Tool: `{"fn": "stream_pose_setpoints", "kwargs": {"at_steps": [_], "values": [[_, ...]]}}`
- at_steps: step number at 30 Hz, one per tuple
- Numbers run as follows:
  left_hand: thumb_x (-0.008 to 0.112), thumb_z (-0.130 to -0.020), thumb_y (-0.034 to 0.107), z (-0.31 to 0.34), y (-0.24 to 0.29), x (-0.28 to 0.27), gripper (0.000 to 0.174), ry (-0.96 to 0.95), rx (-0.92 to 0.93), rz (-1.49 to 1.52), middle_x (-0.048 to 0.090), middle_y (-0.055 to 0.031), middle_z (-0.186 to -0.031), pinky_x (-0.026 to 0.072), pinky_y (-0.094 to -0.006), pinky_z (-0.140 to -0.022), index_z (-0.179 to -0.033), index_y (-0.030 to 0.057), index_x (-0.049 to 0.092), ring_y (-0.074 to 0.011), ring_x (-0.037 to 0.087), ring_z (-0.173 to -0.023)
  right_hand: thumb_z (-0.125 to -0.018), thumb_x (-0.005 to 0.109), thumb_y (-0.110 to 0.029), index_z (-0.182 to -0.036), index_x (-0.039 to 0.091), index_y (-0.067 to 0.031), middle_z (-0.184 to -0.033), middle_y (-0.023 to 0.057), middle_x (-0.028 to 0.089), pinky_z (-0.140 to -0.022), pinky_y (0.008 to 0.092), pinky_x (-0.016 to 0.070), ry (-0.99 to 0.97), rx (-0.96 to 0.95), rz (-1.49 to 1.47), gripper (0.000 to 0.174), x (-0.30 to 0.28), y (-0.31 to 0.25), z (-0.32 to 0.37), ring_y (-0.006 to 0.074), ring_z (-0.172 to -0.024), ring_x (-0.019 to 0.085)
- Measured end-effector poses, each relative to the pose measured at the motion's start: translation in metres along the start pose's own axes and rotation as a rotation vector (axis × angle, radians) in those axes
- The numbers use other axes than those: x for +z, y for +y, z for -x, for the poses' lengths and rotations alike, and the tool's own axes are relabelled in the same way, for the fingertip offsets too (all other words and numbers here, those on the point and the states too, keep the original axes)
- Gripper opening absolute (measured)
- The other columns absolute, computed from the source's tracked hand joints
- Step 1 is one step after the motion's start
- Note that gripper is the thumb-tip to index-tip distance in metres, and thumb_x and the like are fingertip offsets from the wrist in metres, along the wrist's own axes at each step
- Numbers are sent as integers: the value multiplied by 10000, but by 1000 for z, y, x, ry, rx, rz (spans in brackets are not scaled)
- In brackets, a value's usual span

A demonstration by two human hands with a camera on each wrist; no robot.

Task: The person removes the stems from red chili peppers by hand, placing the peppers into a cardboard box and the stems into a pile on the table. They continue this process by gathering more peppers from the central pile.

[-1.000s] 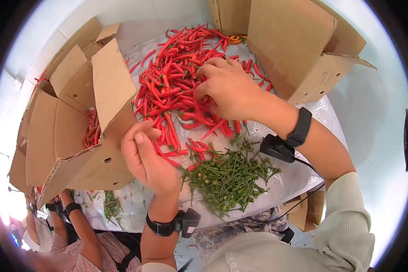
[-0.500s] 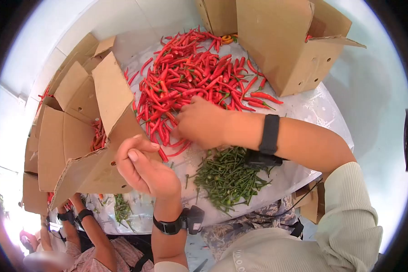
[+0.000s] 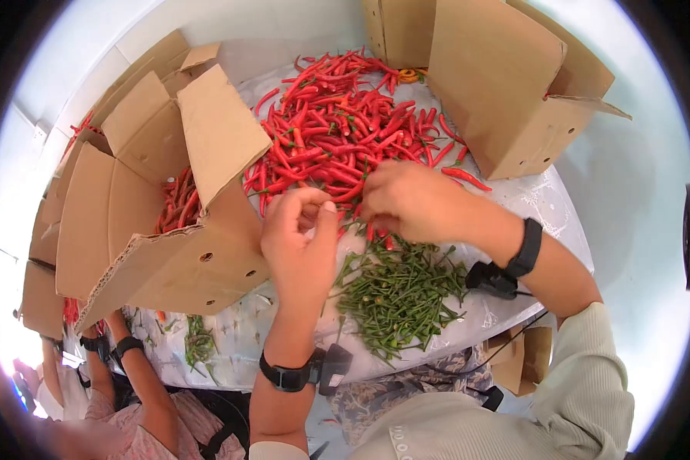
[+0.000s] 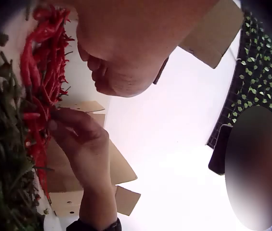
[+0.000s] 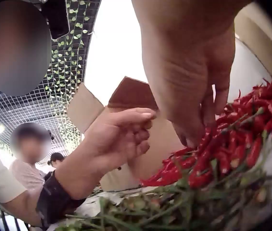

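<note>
Red chillies (image 3: 322,146) lie heaped on the table, with a pile of green stems (image 3: 398,299) nearer the body. My left hand (image 3: 299,241) hovers left of the stems, its fingers loosely curled; the right wrist view shows no chilli in this left hand (image 5: 114,139). At the near edge of the chilli heap, my right hand (image 3: 417,203) points its bent fingers down. A few chillies show just below it. In the left wrist view the right hand (image 4: 88,137) has its fingertips at the chillies (image 4: 42,106); whether they pinch one cannot be told.
An open cardboard box (image 3: 176,268) with red chillies inside stands at the left, close to my left hand. Another box (image 3: 490,84) stands at the back right. Other people's forearms (image 3: 142,379) and a small stem pile (image 3: 199,343) are at the lower left.
My right hand has come back from deep in the heap to its near edge, beside the stems. My left hand has moved right, closer to it. The head view has shifted slightly.
</note>
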State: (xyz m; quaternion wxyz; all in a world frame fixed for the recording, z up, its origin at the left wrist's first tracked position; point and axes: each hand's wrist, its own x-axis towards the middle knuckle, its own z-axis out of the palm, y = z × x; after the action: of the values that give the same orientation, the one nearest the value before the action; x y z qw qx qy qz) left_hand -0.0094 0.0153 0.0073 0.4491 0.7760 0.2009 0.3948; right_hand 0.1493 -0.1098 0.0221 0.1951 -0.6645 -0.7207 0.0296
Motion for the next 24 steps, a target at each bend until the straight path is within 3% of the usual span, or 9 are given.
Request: {"fn": "stream_pose_setpoints", "kwargs": {"at_steps": [3,4,8,10,13,16,19,24], "values": [[708,-760,84,0,-16,1,129,-49,197,-375,554,-60,-768,448,-341,-651,-882,72,665,-202,554,-670,-663,709,-74,-853,674,-83,-947,69,595,-810,406,455,60,35,85,194,15,-16,10,291,-967,550],[731,-730,110,0,-18,1,159,-84,161,-409,555,-66,-765,450,-378,-653,-877,83,674,-241,558,-675,-660,708,-103,-837,676,-84,-933,70,596,-793,405,461,99,58,142,181,12,-21,14,293,-945,555],[737,-775,146,1,-22,6,167,-216,-25,-210,566,-66,-781,461,-345,-678,-901,53,680,-213,579,-714,-671,710,-103,-851,660,-87,-880,75,608,-764,408,469,187,175,169,188,9,-13,22,295,-911,577],[736,-805,169,3,-19,11,188,-233,-77,-75,584,-73,-806,472,-324,-696,-926,36,683,-197,595,-738,-684,722,-85,-865,645,-81,-861,82,622,-752,402,471,314,245,-18,197,9,-11,28,291,-884,588],[704,-864,113,2,-15,12,153,-292,11,-27,589,-46,-897,482,-243,-685,-958,-3,672,-102,592,-791,-696,745,-71,-865,635,-73,-834,87,640,-737,390,472,488,305,-229,201,10,-19,34,283,-833,597],[701,-869,108,6,-14,14,163,-342,11,78,598,-57,-930,488,-249,-716,-981,-5,667,-109,594,-810,-699,770,-90,-869,647,-74,-830,82,650,-729,378,470,587,289,-337,210,13,-18,35,275,-795,590],[713,-846,120,6,-11,16,164,-312,-44,175,614,-88,-862,497,-286,-733,-952,1,674,-181,622,-810,-702,775,-104,-874,661,-76,-824,76,651,-722,373,467,604,261,-380,209,15,-19,34,271,-779,588],[724,-818,98,7,-7,13,142,-328,76,72,605,-82,-824,476,-292,-708,-907,1,672,-188,601,-772,-708,780,-116,-885,678,-73,-817,70,658,-714,360,459,570,186,-376,209,15,-20,34,261,-763,592]]}}
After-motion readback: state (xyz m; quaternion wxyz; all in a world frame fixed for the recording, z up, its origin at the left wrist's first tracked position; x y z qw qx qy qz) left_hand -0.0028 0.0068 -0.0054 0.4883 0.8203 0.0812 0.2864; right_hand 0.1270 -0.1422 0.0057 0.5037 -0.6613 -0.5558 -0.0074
